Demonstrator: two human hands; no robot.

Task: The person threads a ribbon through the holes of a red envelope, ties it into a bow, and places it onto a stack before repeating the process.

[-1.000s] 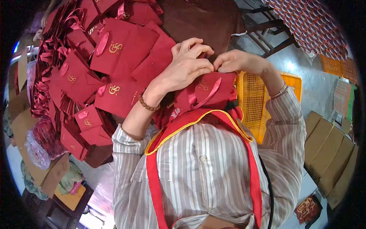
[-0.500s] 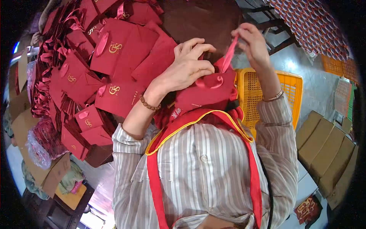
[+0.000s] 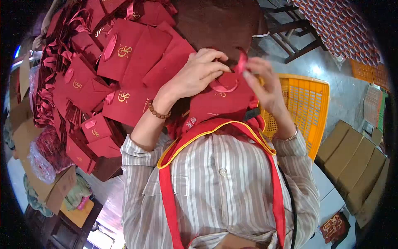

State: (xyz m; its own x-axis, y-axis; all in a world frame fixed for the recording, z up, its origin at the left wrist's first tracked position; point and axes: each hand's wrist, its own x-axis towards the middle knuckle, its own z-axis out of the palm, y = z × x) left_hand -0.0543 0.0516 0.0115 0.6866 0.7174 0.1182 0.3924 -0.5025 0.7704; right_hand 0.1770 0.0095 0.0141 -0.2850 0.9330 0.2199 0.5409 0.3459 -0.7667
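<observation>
I hold a small dark red gift bag (image 3: 224,101) with a gold logo close to my chest. My left hand (image 3: 199,72) grips the bag's top edge, fingers curled over it. My right hand (image 3: 261,83) pinches the end of a pink-red ribbon (image 3: 240,66) at the bag's top right; a loop of the same ribbon lies across the bag's face. A bead bracelet sits on my left wrist, a bangle on my right.
A big pile of matching red gift bags (image 3: 124,62) with ribbon handles covers the brown table (image 3: 219,20) at left. A yellow plastic crate (image 3: 304,108) stands at right. Flat cardboard boxes (image 3: 356,166) lie at lower right, a chair (image 3: 290,33) at the top.
My right hand, which had pulled the ribbon up high half a second ago, has come back down to the bag's top edge. The ribbon loop across the bag is smaller and tighter.
</observation>
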